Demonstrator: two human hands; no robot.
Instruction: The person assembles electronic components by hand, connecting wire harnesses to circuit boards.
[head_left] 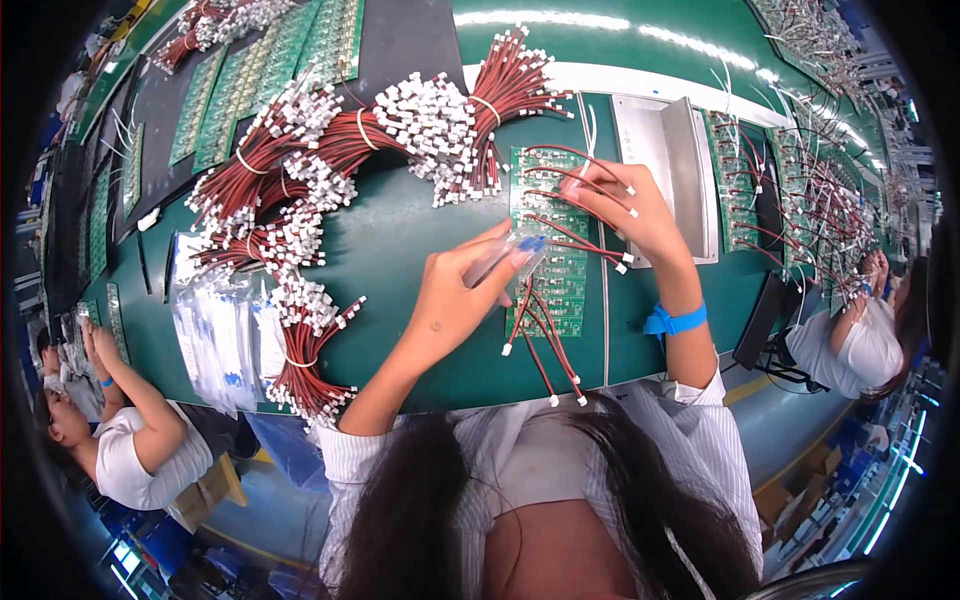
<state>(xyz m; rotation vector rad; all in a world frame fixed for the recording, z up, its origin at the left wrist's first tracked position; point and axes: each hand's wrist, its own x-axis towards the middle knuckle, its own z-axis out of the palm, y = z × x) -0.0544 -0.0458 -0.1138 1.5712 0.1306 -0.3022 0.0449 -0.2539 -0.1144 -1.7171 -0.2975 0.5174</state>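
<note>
A green circuit board panel lies on the bench before me, with several short red-and-black cables ending in white connectors and fanning off it. My left hand is closed around a small clear plastic bag with a blue strip, over the panel's left edge. What the bag holds is hard to make out. My right hand reaches over the panel's upper right edge, thumb and fingers pinched on one red-and-black cable. Other cables run across and beside these fingers. The pinched fingertips partly hide the board beneath.
Banded bundles of red-and-black cables curve along the left and back. Clear plastic bags lie at the left. A metal tray stands right of the panel, with wired boards beyond it. Co-workers sit at both sides.
</note>
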